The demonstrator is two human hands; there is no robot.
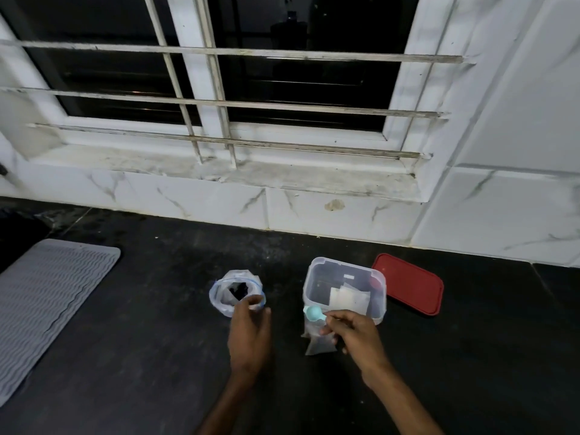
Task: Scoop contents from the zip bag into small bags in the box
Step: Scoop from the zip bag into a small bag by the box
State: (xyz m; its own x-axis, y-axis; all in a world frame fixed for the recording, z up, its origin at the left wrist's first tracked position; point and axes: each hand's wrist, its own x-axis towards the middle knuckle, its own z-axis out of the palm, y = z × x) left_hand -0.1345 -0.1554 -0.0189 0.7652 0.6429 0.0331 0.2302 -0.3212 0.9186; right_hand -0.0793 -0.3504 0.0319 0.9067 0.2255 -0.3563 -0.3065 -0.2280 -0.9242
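Observation:
An open zip bag (226, 293) with dark contents stands on the black counter (157, 340). My left hand (249, 334) pinches its near rim. A clear plastic box (345, 288) to the right holds small white bags (348, 299). My right hand (357, 335) grips a teal scoop (313, 313), whose bowl sits at the box's near left corner. Under that hand a small translucent bag (318, 342) lies against the box's front, and the fingers seem to hold it too.
A red lid (408, 284) lies flat to the right of the box. A grey ribbed mat (44, 299) covers the counter's left side. A white marble-tiled wall and a barred window sill (219, 174) run behind.

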